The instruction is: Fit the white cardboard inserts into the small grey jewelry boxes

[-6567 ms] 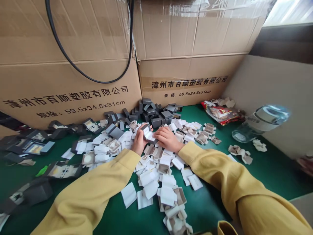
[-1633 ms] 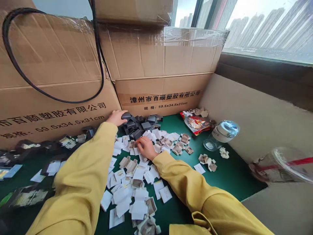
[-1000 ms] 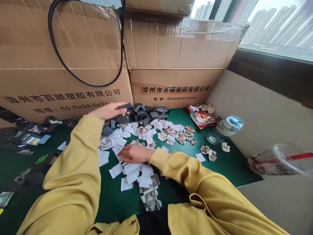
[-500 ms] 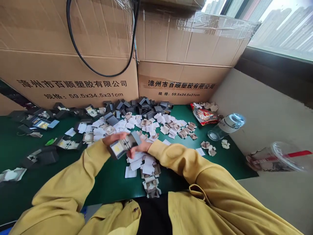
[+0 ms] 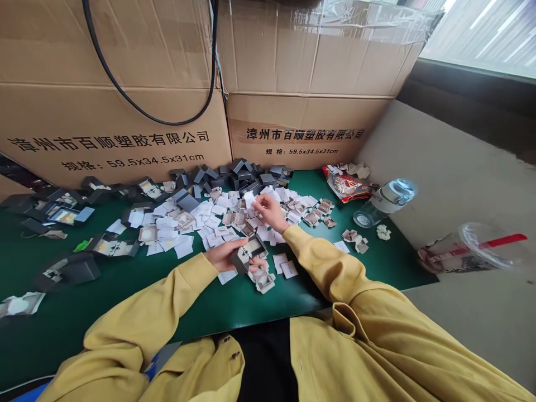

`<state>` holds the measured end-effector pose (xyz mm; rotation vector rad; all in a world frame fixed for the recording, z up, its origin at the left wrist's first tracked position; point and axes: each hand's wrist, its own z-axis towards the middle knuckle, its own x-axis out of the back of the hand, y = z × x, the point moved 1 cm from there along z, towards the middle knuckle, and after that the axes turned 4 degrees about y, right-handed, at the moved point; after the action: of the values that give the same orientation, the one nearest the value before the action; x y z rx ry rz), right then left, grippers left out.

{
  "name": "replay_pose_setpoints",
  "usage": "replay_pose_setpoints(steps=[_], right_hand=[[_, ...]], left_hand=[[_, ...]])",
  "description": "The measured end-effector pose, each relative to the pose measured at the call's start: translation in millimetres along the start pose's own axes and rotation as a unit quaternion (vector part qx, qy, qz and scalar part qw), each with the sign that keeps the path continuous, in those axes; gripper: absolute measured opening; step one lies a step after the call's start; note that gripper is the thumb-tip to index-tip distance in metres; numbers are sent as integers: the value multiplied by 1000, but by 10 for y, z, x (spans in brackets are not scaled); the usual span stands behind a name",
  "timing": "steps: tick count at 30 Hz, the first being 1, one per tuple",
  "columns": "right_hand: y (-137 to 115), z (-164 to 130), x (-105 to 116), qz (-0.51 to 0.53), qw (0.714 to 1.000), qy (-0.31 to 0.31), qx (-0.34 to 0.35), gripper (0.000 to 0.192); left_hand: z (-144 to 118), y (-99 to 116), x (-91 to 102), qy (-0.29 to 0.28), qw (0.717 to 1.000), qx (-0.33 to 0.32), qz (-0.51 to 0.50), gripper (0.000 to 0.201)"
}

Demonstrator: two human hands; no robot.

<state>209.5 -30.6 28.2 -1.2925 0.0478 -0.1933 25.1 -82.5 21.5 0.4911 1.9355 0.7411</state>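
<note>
In the head view, the left hand (image 5: 224,255) grips a small open dark box (image 5: 248,252) just above the green table (image 5: 201,301), while the right hand (image 5: 268,211) pinches a white card (image 5: 250,199) over the pile of cards (image 5: 201,220). Best to keep the box level and open-side up, and lift one card only.

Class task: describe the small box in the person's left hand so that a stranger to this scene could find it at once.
Start at the green table below the stacked brown cardboard cartons. Near its front edge, the left hand holds a small open dark grey box. Unlike the loose dark boxes heaped by the cartons, it is gripped and open, showing a pale lining.
</note>
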Motion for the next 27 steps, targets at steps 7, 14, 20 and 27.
replay_pose_setpoints(steps=[7,14,20,27], right_hand=[[78,66,177,-1,995,98,-35,44],[221,13,-26,-73,993,92,-23,35],[323,-23,2,-82,986,130,61,33],[278,-56,-46,62,987,141,-43,30]], left_hand=[[57,651,184,116,990,-74,0,46],[459,763,556,215,941,-254,-56,35],[541,573,699,209,933,-292,22,42],[561,568,664,249,928,-273,48,42]])
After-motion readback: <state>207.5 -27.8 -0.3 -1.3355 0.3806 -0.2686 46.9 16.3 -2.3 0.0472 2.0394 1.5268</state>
